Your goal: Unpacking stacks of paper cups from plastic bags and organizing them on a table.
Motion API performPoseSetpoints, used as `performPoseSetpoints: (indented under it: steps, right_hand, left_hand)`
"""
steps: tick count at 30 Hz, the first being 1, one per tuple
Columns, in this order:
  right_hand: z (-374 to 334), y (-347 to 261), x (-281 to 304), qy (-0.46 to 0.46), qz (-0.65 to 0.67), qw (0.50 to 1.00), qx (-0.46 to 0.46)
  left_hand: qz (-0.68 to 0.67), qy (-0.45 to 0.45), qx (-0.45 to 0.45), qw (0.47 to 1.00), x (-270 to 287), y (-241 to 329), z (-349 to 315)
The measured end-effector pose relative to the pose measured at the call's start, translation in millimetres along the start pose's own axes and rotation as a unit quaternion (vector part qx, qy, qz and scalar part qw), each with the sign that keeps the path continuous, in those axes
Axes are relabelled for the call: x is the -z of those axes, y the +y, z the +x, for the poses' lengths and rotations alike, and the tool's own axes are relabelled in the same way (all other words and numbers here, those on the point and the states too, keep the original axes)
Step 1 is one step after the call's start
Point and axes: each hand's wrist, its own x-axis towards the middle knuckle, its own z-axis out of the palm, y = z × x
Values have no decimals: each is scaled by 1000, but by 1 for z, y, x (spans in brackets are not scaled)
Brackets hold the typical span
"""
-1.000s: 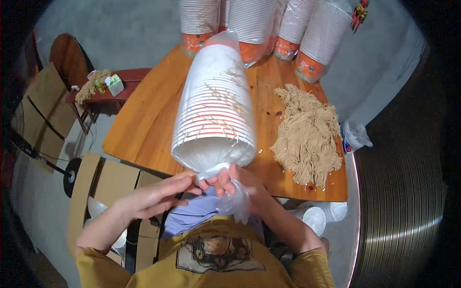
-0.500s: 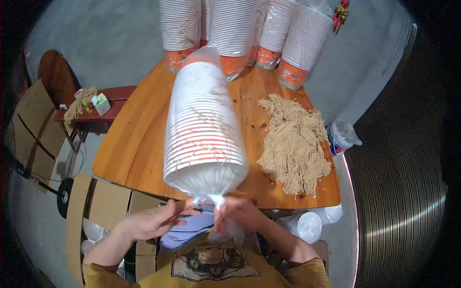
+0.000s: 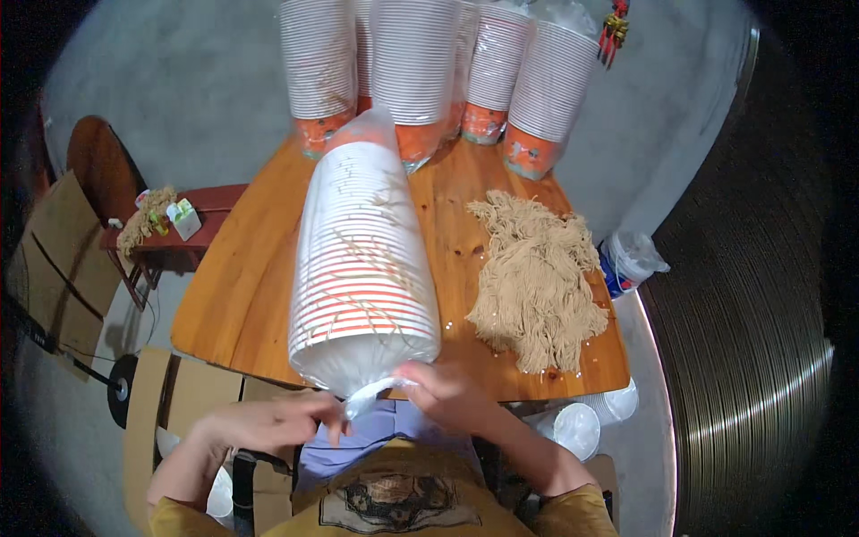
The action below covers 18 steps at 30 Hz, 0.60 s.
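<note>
A long stack of white paper buckets with orange rims [image 3: 365, 259] lies on the table, its open end toward me, inside a clear plastic bag [image 3: 335, 362]. The bag's mouth is drawn together into a twisted neck just past the table's near edge. My right hand [image 3: 447, 398] pinches the end of that neck between thumb and fingers on the right. On the left, my left hand [image 3: 273, 422] has its fingers bent and closed at the other side of the twist; their tips are slightly blurred.
A heap of tan strings [image 3: 541, 286] covers the right of the wooden table [image 3: 237, 295]. Several bagged bucket stacks [image 3: 412, 67] stand along its far edge. A red bench [image 3: 215, 201] is at left, a white pail [image 3: 633, 255] at right, and cardboard [image 3: 201, 385] below the table.
The twisted neck has been pulled sideways into a slanting strand. My right hand has risen slightly with its end, and my left hand has shifted down. The view has moved a little.
</note>
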Motion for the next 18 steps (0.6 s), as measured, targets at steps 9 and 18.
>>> performPoseSetpoints:
  steps: [9, 18]
  right_hand:
    - [9, -15, 27, -23, -21, 1000, -3]
    - [28, -42, 41, 66, 118, 990, -46]
  left_hand:
    - [204, 266, 183, 924, -45, 52, 21]
    - [787, 171, -24, 592, -58, 60, 31]
